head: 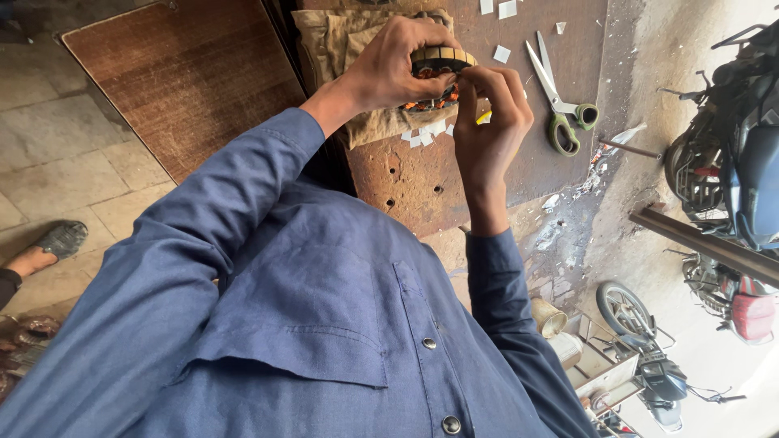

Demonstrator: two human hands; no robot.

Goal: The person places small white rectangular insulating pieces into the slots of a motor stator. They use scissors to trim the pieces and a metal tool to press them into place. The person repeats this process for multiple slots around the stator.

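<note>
A small round motor stator (441, 63), ringed with tan laminations and showing orange-red windings underneath, was held up between both hands above a rusty brown workbench (535, 174). The left hand (388, 66) wrapped over the stator's top and near side, fingers curled tight around its rim. The right hand (489, 122) met the stator from the other side, its fingertips (475, 75) pinched at the edge against the windings; something small and yellow (484, 118) showed at that palm, but what it was could not be told.

Just behind the stator, a crumpled tan cloth (345, 45) lay on the workbench. Small white paper slips (428, 134) were scattered just below the stator, with more (504, 32) lying beyond it. A pair of scissors with green handles (557, 97) rested open on the bench, near the stator on the right hand's side. A dark wooden board (187, 73) lay well apart from the stator on the left hand's side, on a stone floor. Parked motorcycles (742, 174) stood far beyond the scissors. Blue shirt sleeves (243, 243) covered both arms.
</note>
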